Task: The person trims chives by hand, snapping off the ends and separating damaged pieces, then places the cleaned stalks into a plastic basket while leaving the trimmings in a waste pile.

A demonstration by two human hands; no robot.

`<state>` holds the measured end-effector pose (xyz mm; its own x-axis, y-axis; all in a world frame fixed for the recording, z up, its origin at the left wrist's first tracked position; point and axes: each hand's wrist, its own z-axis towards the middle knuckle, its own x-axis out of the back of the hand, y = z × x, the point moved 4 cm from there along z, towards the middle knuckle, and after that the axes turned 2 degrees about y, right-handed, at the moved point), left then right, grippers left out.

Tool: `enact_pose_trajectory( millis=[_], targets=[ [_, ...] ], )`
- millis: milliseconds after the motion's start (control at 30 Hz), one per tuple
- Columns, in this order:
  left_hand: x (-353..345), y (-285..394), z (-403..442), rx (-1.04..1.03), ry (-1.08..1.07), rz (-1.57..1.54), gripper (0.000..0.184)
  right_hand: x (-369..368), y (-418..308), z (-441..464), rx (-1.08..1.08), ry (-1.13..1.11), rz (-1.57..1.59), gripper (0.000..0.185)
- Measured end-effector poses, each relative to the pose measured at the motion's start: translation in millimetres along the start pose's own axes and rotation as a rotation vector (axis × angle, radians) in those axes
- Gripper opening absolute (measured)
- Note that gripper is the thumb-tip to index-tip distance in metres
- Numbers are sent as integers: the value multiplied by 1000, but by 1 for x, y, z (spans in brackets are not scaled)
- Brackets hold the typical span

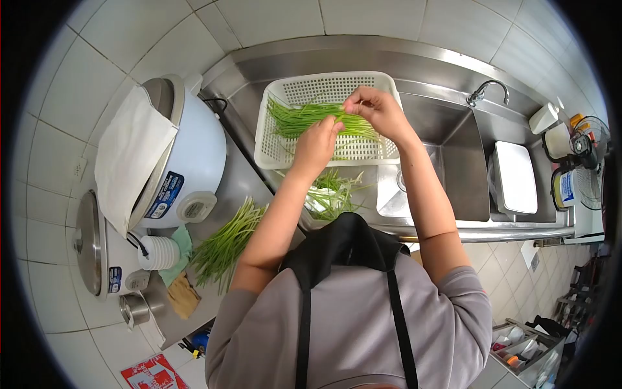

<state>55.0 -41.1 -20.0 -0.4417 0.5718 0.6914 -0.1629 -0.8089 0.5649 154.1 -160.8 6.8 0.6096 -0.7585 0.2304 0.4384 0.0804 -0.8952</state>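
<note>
On the left, a big pale blue cooker (206,146) is topped by a white cloth (126,155), maybe so it is kept covered. White cups (159,253) are stacked near it, perhaps to save room. A bunch of long greens (223,246) is laid on the steel counter (240,178), seemingly within easy reach. More green stalks (291,120) are laid across the white basket (355,153), maybe so they are all kept together. They seem to be pinched by the left hand (316,144), its fingers close together, and by the right hand (379,113), its fingertips narrow too; how many are held cannot be told. Farther right, a tap (486,93) is fixed behind the sinks (457,139).
</note>
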Motion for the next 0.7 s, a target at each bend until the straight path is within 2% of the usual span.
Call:
enact_pose_trajectory(
  millis=[133,233,400,467,533,567,633,700],
  targets=[
    [3,7,-5,-17,55,-88,23,18,-2,1,-14,286,282,9],
    [9,5,-8,27,49,-106,25,38,-1,4,64,476,444,9],
    [23,1,-9,82,47,-100,22,66,-5,2,181,649,757,7],
    [27,-4,-8,142,39,-129,24,71,-5,1,133,609,706,7],
    [27,-13,-4,223,20,-484,25,63,-4,1,72,553,655,10],
    [26,-16,-2,261,11,-662,26,54,-2,-1,28,493,625,14],
    [31,-8,3,260,-41,-752,26,24,-9,-3,-141,285,499,20],
    [33,-1,6,250,-107,-800,26,-6,-25,-4,-196,152,441,23]
  ],
)
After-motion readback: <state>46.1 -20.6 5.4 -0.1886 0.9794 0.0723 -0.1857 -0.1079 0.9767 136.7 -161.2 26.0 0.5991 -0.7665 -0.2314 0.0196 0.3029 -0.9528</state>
